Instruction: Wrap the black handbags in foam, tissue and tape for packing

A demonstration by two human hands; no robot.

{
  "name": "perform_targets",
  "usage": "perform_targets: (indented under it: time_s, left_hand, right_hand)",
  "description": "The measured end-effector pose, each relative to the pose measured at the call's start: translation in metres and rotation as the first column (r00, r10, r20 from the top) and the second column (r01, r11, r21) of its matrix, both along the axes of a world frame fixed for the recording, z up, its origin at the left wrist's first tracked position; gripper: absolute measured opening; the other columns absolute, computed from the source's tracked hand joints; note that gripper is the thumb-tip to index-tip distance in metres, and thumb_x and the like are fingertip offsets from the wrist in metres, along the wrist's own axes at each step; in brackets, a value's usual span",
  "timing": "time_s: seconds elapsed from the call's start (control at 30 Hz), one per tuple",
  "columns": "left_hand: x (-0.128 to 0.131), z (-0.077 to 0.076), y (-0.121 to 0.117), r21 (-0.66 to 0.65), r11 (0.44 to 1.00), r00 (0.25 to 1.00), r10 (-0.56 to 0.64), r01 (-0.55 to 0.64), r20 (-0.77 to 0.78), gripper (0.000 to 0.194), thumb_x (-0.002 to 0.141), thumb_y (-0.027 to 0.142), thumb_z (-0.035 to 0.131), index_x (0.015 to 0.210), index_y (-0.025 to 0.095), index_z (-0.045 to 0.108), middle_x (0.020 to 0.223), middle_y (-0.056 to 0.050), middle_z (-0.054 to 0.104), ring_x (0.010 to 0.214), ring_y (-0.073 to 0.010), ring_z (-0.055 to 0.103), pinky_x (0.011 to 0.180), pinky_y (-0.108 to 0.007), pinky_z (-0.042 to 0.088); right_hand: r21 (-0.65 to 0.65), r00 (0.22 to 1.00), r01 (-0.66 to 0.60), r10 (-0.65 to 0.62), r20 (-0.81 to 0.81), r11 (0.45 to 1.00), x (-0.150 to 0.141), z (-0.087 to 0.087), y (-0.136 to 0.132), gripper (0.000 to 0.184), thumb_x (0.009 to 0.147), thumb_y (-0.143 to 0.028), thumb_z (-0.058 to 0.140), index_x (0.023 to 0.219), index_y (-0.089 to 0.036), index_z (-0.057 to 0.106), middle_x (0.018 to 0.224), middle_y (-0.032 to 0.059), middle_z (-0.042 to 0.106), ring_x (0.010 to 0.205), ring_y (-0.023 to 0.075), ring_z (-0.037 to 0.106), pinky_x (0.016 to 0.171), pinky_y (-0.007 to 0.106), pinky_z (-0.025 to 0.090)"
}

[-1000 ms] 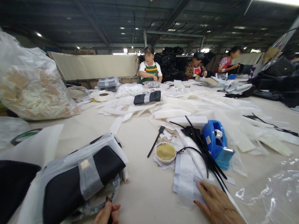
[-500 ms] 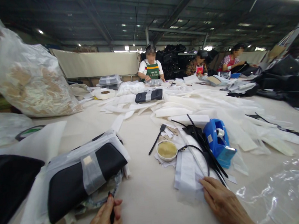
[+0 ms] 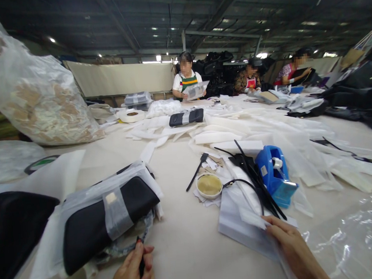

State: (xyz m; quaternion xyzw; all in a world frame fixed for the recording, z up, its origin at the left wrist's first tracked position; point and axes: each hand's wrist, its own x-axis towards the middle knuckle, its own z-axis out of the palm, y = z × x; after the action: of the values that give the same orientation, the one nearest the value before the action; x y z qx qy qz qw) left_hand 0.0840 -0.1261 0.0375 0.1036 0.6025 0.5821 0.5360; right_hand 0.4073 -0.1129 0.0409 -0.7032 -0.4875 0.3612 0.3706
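My left hand (image 3: 132,273) sits at the near table edge, fingers closed on a thin black strap (image 3: 140,263). Just beyond it lies a black bag piece wrapped in clear plastic and taped (image 3: 110,214). My right hand (image 3: 293,247) pinches the edge of a small white paper slip (image 3: 252,217) lifted off a stack of white sheets (image 3: 240,221). Black cable ties (image 3: 256,181), a blue tape dispenser (image 3: 275,175) and a small round dish of yellowish paste (image 3: 209,186) lie just past that stack.
A big plastic sack of beige pieces (image 3: 41,103) stands at the left. White strips (image 3: 246,126) cover the far table. A tape roll (image 3: 131,115) and another wrapped black piece (image 3: 186,117) lie farther off. Three people (image 3: 187,80) work at the far end. Clear plastic (image 3: 357,233) lies at right.
My right hand has slid right and lifted a white slip off the stack, where it lay flat before. My left hand keeps its grip, barely moved. The view has shifted slightly.
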Motion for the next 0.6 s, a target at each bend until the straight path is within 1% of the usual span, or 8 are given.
perform_targets:
  time_s: [0.1,0.2,0.33,0.4,0.47,0.5,0.57,0.6]
  left_hand:
    - [0.0,0.0,0.0,-0.009,1.0,1.0,0.013,-0.013,0.008,0.063,0.03,0.058,0.083,0.065,0.011,0.06,0.044,0.007,0.046,0.029,0.0005,0.025,0.031,-0.015,0.019]
    - [-0.001,-0.002,-0.001,-0.005,1.0,1.0,0.007,-0.007,0.008,0.062,0.032,0.059,0.082,0.065,0.012,0.059,0.044,0.007,0.046,0.029,0.0006,0.025,0.031,-0.015,0.018]
    - [-0.003,-0.005,0.0,-0.002,1.0,1.0,-0.012,0.012,0.023,0.063,0.032,0.058,0.083,0.067,0.012,0.058,0.044,0.007,0.047,0.03,0.0004,0.025,0.032,-0.015,0.018]
    - [-0.004,-0.005,0.0,0.0,1.0,1.0,-0.014,0.014,0.026,0.064,0.032,0.059,0.082,0.067,0.012,0.058,0.045,0.007,0.046,0.03,0.0004,0.025,0.032,-0.015,0.017]
    - [-0.004,-0.002,-0.002,0.006,0.999,0.998,-0.048,0.048,0.035,0.063,0.035,0.059,0.082,0.069,0.012,0.058,0.046,0.007,0.047,0.031,0.0002,0.026,0.034,-0.016,0.017]
    - [-0.003,-0.001,-0.004,0.002,0.997,0.996,-0.077,0.077,0.045,0.062,0.036,0.059,0.082,0.069,0.012,0.057,0.047,0.007,0.047,0.032,-0.0001,0.027,0.034,-0.016,0.018]
    - [-0.002,0.002,-0.009,-0.019,0.987,0.985,-0.156,0.158,0.076,0.061,0.04,0.059,0.081,0.07,0.012,0.057,0.049,0.005,0.05,0.034,-0.0017,0.031,0.036,-0.017,0.02]
    - [-0.002,0.004,-0.012,-0.034,0.979,0.976,-0.196,0.2,0.091,0.06,0.043,0.059,0.08,0.072,0.012,0.057,0.052,0.002,0.053,0.035,-0.0029,0.035,0.038,-0.018,0.022]
  right_hand:
    - [-0.048,0.966,0.009,-0.021,-0.256,0.999,0.004,0.003,0.001,0.021,0.067,-0.041,0.056,0.07,-0.021,0.064,0.065,-0.0017,0.059,0.065,0.018,0.054,0.058,0.026,0.042]
    - [-0.029,0.899,0.018,-0.029,-0.437,0.999,0.007,0.008,0.002,0.019,0.061,-0.037,0.061,0.069,-0.021,0.067,0.072,0.0005,0.066,0.073,0.0212,0.058,0.067,0.03,0.047]
    - [-0.03,0.843,0.039,-0.049,-0.536,0.999,0.004,0.018,0.001,0.026,0.058,-0.039,0.062,0.073,-0.019,0.071,0.086,0.0068,0.072,0.087,0.0282,0.063,0.082,0.039,0.049]
    - [-0.042,0.825,0.019,-0.04,-0.563,0.999,-0.003,0.021,-0.002,0.028,0.06,-0.041,0.062,0.073,-0.019,0.071,0.084,0.0083,0.072,0.087,0.0306,0.065,0.083,0.042,0.05]
    - [-0.041,0.836,-0.031,0.003,-0.548,0.999,-0.014,0.02,-0.008,0.031,0.064,-0.043,0.061,0.08,-0.019,0.071,0.084,0.0074,0.072,0.083,0.0311,0.067,0.076,0.043,0.054]
    - [-0.025,0.864,-0.082,0.058,-0.5,0.996,-0.022,0.019,-0.012,0.032,0.067,-0.044,0.061,0.086,-0.02,0.071,0.086,0.0069,0.073,0.081,0.0307,0.067,0.073,0.041,0.055]
    - [0.082,0.931,-0.226,0.24,-0.274,0.971,-0.04,0.013,-0.021,0.028,0.075,-0.041,0.059,0.094,-0.024,0.069,0.094,0.006,0.072,0.084,0.0292,0.068,0.072,0.038,0.056]
    - [0.178,0.932,-0.328,0.349,-0.1,0.928,-0.05,0.009,-0.025,0.023,0.078,-0.037,0.057,0.095,-0.025,0.068,0.099,0.0058,0.071,0.088,0.028,0.067,0.075,0.035,0.056]
